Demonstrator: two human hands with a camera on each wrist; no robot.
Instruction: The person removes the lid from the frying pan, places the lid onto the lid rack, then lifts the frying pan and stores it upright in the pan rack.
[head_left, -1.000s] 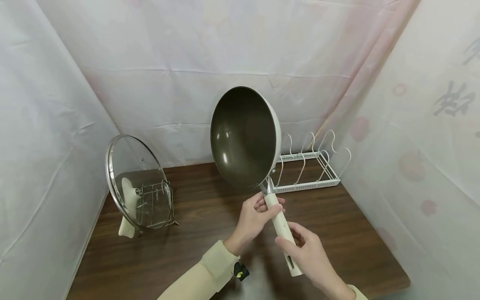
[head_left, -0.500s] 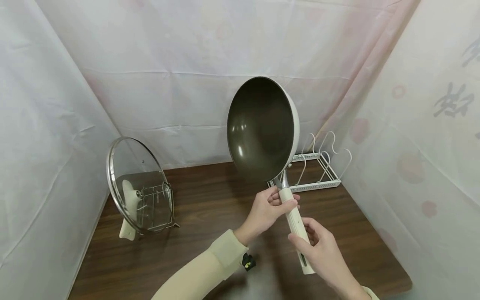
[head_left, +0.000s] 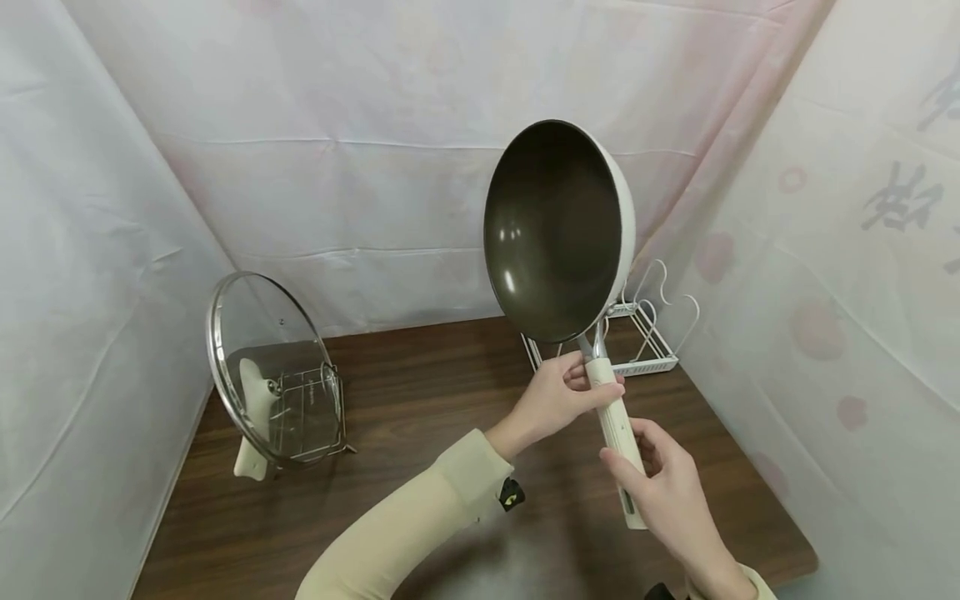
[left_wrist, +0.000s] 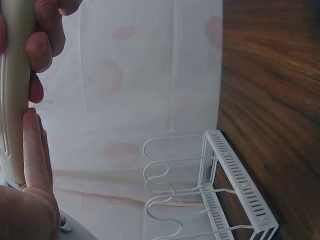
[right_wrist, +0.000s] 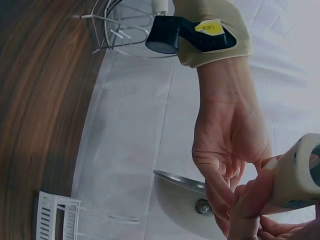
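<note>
A deep wok (head_left: 555, 233) with a dark inside and white outside is held tilted up above the table, its hollow facing me. Its cream handle (head_left: 617, 429) points down toward the front right. My left hand (head_left: 555, 398) grips the handle's upper end, just below the metal neck, thumb across the front. Lower down, my right hand (head_left: 667, 483) holds the same handle between thumb and fingers, near its end. In the right wrist view the wok's pale outer wall (right_wrist: 175, 202) shows behind the left hand (right_wrist: 230, 130).
Behind the wok, a white wire rack (head_left: 648, 365) with curved dividers stands at the table's back right, partly hidden. At left, a glass lid (head_left: 258, 400) with a cream knob leans upright in a wire stand (head_left: 341, 417). Cloth walls enclose the wooden table (head_left: 405, 425).
Both hands have carried the wok to the right and upward, so that it now overlaps more of the white rack. The lid and its stand have stayed put.
</note>
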